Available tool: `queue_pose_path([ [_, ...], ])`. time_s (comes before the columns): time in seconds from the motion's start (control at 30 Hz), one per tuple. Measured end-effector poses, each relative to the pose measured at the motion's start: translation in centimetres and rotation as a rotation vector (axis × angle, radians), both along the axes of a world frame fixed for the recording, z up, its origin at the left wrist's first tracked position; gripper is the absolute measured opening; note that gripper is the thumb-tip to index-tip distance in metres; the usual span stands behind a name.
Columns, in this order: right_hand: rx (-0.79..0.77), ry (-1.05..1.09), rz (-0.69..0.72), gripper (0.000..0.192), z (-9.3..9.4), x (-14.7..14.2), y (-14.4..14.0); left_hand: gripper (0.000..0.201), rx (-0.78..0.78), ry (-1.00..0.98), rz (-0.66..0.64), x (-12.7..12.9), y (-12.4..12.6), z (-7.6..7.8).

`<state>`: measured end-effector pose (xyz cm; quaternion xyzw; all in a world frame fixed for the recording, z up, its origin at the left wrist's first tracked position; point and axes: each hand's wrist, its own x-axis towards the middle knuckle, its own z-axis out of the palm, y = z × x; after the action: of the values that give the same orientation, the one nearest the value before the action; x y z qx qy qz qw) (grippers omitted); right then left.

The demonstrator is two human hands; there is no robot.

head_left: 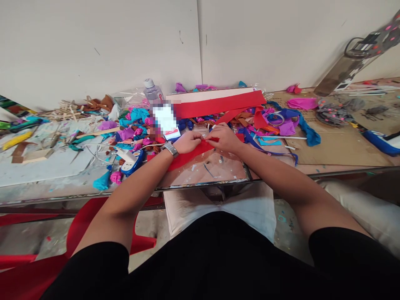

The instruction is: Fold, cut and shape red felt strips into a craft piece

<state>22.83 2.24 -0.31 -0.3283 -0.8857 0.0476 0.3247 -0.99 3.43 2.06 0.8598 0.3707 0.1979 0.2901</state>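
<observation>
A red strip (pixel 187 160), of cloth or crepe paper, lies across the near edge of the table under my hands. My left hand (pixel 189 143), with a watch (pixel 171 149) on its wrist, pinches the strip's upper edge between thumb and fingers. Close beside it, my right hand (pixel 224 137) has its fingertips pressed together on the same red material. Just behind my left hand stands a lit phone (pixel 165 118), its screen partly blurred out. Longer red strips (pixel 221 104) are stretched out behind both hands.
Twisted blue, purple and pink scraps (pixel 134 121) cover the table around my hands. A power strip (pixel 133 162) with a white plug sits at left. Behind stands a clear bottle (pixel 153 91); a larger bottle (pixel 337 68) leans at right. Cardboard (pixel 340 146) lies at right.
</observation>
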Motion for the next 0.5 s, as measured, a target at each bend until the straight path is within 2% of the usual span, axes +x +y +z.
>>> queue_pose_path([
  [0.1,-0.006,-0.008,0.012,0.032,0.07,0.01,0.0,0.021,-0.019,-0.014,-0.009,0.06,0.04,0.13],
  [0.27,-0.005,-0.002,0.011,0.032,0.25,0.07,-0.04,0.035,-0.027,-0.046,-0.004,0.22,-0.34,0.63],
  [0.5,-0.013,0.029,-0.025,0.024,0.31,-0.05,-0.24,0.033,-0.015,-0.041,-0.004,0.25,-0.41,0.48],
])
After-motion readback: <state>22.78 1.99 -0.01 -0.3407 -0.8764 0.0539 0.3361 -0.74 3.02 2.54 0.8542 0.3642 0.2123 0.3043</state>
